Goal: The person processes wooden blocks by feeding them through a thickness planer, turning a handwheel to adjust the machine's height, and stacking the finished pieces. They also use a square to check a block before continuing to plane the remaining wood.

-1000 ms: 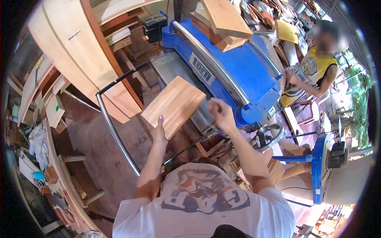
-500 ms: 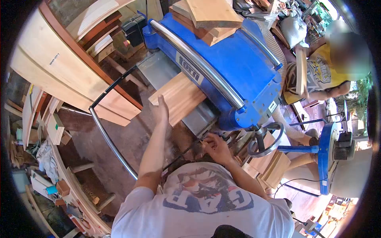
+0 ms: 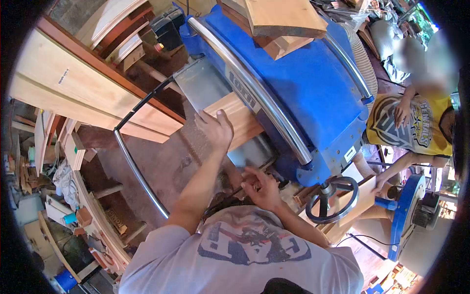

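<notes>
A pale wooden board (image 3: 240, 115) lies on the metal bed (image 3: 203, 81) of a blue thickness planer (image 3: 293, 78), its far part hidden under the machine. My left hand (image 3: 215, 131) is against the board's near end, fingers stretched and thumb apart, not wrapped round it. Close to my shirt, by the bed's near right corner, my right hand (image 3: 263, 187) is held with loosely bent fingers apart. Nothing shows in it. A handwheel (image 3: 332, 200) sits right of that hand.
Several planks (image 3: 284, 19) rest on top of the planer. A co-worker (image 3: 409, 122) in a yellow shirt stands at right, one hand on a board (image 3: 362, 196) at the stack behind the handwheel. A bent metal bar (image 3: 139, 176) and long panels (image 3: 73, 83) are at left.
The board has gone farther into the planer; my left hand has followed, its fingers now stretched at the end. The co-worker's board has moved from upright down to the stack.
</notes>
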Available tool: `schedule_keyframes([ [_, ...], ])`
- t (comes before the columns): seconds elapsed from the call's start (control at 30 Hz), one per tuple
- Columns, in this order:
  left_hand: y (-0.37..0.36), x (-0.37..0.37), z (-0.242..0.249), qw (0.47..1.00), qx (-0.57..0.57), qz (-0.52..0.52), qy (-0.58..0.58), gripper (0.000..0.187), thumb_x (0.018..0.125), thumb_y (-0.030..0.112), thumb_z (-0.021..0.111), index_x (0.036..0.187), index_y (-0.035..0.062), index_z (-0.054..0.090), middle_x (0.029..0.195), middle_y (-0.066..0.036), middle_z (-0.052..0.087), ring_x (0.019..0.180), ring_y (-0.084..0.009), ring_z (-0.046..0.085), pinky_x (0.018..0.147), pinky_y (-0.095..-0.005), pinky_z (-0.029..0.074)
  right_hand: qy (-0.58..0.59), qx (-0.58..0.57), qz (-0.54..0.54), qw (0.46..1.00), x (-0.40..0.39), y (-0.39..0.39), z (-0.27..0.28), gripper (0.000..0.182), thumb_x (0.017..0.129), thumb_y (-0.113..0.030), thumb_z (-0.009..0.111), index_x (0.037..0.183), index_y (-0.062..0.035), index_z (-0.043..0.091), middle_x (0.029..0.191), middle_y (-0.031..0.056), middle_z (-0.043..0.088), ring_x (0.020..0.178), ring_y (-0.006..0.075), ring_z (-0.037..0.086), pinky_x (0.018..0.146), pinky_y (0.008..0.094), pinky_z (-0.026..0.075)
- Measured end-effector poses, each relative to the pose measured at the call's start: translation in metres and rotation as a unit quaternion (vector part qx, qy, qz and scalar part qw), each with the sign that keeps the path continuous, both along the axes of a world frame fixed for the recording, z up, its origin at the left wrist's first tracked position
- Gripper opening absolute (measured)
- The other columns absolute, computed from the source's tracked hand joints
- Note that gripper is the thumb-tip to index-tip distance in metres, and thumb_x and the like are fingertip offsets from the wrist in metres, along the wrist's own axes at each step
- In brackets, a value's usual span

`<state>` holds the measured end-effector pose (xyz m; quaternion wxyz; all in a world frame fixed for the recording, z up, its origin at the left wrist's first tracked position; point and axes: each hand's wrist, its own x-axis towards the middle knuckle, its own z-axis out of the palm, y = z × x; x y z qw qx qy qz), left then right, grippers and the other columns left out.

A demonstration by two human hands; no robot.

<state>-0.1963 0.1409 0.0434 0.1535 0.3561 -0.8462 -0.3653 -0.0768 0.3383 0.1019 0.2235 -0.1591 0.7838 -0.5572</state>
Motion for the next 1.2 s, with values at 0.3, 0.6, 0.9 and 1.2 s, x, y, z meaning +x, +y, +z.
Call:
schedule_keyframes([
  [0.3, 0.010, -0.028, -0.050, 0.995, -0.026, 0.076, 0.053, 0.081, 0.097, 0.044, 0.053, 0.149, -0.0117, 0.025, 0.153, -0.038, 0.023, 0.142, -0.0509, 0.023, 0.117, -0.0606, 0.016, 0.138, -0.276, -0.242, 0.920, -0.063, -0.026, 0.123, 0.036, 0.095, -0.011, 0.066, 0.125, 0.0045, 0.056, 0.108, 0.0120, 0.065, 0.086, 0.0199, 0.066, 0.079, 0.0353, 0.057],
  [0.6, 0.001, 0.112, -0.037, 0.991, 0.066, 0.072, 0.090, 0.068, 0.097, 0.033, 0.062, 0.143, -0.0114, 0.040, 0.148, -0.030, 0.041, 0.136, -0.0424, 0.041, 0.117, -0.0469, 0.028, -0.274, -0.447, -0.253, 0.814, -0.244, -0.099, 0.148, 0.091, 0.093, -0.049, 0.066, 0.147, 0.0100, 0.023, 0.141, 0.0333, 0.041, 0.125, 0.0475, 0.050, 0.102, 0.0576, 0.048],
  [0.9, -0.081, 0.372, -0.038, 0.925, 0.209, 0.251, 0.194, 0.048, 0.100, 0.025, 0.060, 0.135, -0.0073, 0.052, 0.127, -0.017, 0.061, 0.117, -0.0261, 0.057, 0.103, -0.0369, 0.043, -0.205, -0.485, -0.287, 0.800, -0.335, -0.136, 0.113, 0.049, 0.094, -0.034, 0.066, 0.121, 0.0042, 0.050, 0.095, 0.0189, 0.058, 0.088, 0.0360, 0.063, 0.082, 0.0525, 0.059],
  [1.2, -0.113, 0.306, 0.062, 0.850, 0.403, 0.149, 0.304, 0.063, 0.100, 0.045, 0.055, 0.143, -0.0008, 0.048, 0.137, -0.016, 0.058, 0.128, -0.0255, 0.054, 0.103, -0.0380, 0.043, -0.058, -0.389, -0.281, 0.875, -0.097, -0.050, 0.142, 0.037, 0.086, -0.018, 0.074, 0.103, 0.0107, 0.059, 0.090, 0.0151, 0.065, 0.073, 0.0231, 0.067, 0.066, 0.0359, 0.059],
])
